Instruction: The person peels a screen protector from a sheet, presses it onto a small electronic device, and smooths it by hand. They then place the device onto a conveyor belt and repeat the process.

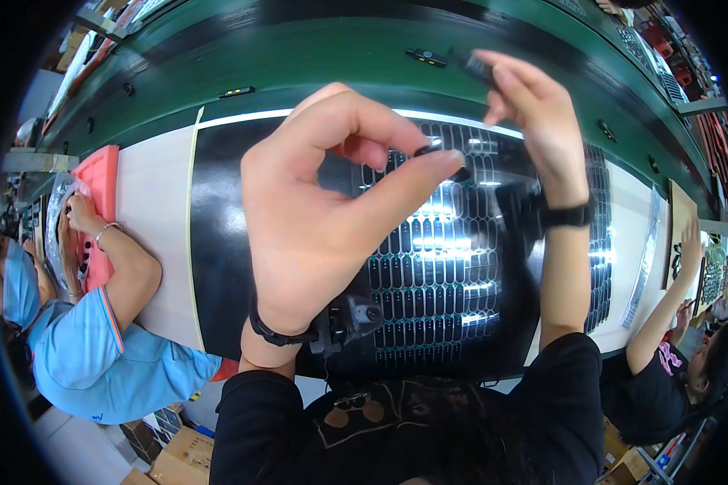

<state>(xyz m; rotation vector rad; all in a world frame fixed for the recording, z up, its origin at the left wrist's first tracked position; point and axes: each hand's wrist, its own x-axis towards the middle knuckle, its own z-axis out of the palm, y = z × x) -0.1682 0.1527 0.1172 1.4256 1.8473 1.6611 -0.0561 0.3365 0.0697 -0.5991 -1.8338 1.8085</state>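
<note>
My left hand [323,202] is raised close to the camera, thumb and forefinger pinched round a small black piece [428,150] whose shape is mostly hidden. Farther off and to the right, my right hand [538,109] grips a small black oblong device [479,69] at the near edge of the green belt; motion blurs it a little. Below both hands lies a sheet of dark oval pieces in rows [429,283], shiny with reflected light, on a black mat [222,242]. Each wrist wears a black strap.
The green conveyor belt [315,56] crosses the far side, carrying similar black devices [425,57] spaced apart. A co-worker in a light blue shirt [81,356] handles things by a pink tray [99,174] at left. Another person in black [647,396] works at right, near a clear strip [643,255].
</note>
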